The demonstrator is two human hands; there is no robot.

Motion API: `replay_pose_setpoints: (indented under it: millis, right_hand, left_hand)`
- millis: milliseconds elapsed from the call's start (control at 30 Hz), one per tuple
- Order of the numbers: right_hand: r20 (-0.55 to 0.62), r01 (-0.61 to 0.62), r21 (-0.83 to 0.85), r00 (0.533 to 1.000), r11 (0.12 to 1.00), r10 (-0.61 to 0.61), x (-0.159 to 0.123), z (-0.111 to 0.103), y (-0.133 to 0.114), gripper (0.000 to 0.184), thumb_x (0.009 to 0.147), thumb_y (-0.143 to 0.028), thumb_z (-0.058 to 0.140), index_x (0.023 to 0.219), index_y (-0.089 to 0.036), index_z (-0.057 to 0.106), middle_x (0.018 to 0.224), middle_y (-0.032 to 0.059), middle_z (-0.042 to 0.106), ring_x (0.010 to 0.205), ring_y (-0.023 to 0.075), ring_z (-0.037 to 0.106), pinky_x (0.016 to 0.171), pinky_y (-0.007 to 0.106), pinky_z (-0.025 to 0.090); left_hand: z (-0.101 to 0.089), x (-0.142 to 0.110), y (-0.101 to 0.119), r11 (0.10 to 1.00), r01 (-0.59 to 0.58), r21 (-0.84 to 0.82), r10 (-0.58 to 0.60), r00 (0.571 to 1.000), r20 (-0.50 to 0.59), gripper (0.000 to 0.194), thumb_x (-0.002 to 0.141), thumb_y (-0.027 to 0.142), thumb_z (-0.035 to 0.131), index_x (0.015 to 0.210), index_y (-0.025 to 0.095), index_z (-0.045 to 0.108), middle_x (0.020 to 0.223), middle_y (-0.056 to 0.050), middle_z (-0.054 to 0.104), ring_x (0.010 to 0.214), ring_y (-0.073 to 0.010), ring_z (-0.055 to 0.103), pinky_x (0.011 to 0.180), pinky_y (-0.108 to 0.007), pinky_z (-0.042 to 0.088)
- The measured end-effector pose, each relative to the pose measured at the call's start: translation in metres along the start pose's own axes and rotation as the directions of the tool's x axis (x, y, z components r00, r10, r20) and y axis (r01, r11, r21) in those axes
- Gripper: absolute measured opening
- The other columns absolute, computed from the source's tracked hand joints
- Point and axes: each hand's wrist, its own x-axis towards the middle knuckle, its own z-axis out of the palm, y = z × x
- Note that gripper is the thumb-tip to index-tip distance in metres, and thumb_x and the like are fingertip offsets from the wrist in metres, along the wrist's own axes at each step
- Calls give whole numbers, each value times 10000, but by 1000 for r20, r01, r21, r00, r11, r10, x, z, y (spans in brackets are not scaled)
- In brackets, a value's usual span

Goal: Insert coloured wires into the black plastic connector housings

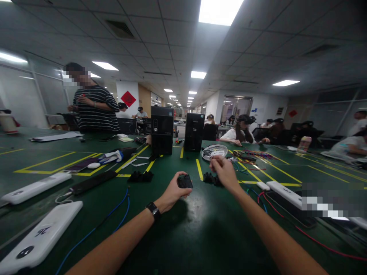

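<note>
We hold one black part (185, 181) in our left hand (172, 191) over the green table (183, 244), our right hand (225, 173) bends its fingers close together by the white basket (210, 148), its grip unclear, and black pieces (141, 177) lie to both sides, finished or not we cannot tell.

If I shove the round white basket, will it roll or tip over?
The white basket would probably slide, not roll, because it's sitting upright. Tipping seems unlikely, since it looks wide and low. Its many little openings suggest it may be light.
</note>
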Motion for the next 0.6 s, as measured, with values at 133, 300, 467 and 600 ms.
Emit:
replay_pose_setpoints:
  millis: [133,300,467,600]
  right_hand:
    - [350,-191,149,928,970,129,-39,58,-14,259,828,-408,508,817,-153,552,624,-1,615,376,80,470,373,201,346]
    - [410,-325,220,886,920,215,-61,79,3,280,814,-423,525,782,-145,542,633,8,618,383,72,474,366,195,346]
    - [459,-387,250,854,888,243,-67,77,12,267,798,-430,534,785,-164,504,633,-16,600,374,61,462,363,187,339]
    - [454,-398,209,848,893,272,-73,80,12,254,816,-430,501,801,-176,490,622,-25,595,335,55,419,309,174,281]
  left_hand:
    - [-5,3,3,994,-56,-98,48,995,-88,611,617,61,667,1135,235,391,1013,-60,583,738,-127,599,579,-210,460]
    - [-7,5,9,953,-52,-297,18,993,-115,563,615,-10,512,1114,226,399,1035,-71,588,834,-152,605,773,-319,474]
    - [-7,4,7,922,-12,-387,5,1000,-21,421,722,95,523,1113,215,427,1037,-95,603,898,-183,608,836,-358,448]
    - [-15,11,1,927,40,-373,-18,998,62,310,808,250,519,1105,199,445,1004,-123,617,892,-218,618,807,-377,453]
